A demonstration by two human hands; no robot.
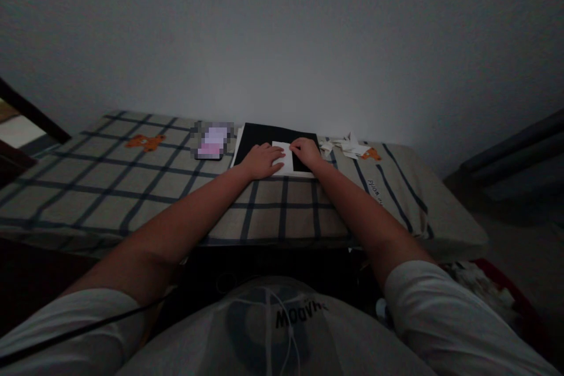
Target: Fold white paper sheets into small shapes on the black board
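Observation:
A small white piece of paper (285, 163) lies on a black flat sheet or cover (273, 131), which rests over white pages. My left hand (263, 161) lies flat on the left part of the paper with its fingers stretched out. At the paper's upper right, my right hand (305, 151) is closed, its fingertips pinching the paper's edge. Several folded white paper pieces (350, 145) lie in a loose pile just right of the black cover.
A checked cloth (176, 188) with orange bear figures covers the table. Left of the black cover lies a phone (211, 142) with a blurred-out screen. A grey wall (282, 41) rises right behind the table. A dark cable (88, 326) crosses my left sleeve.

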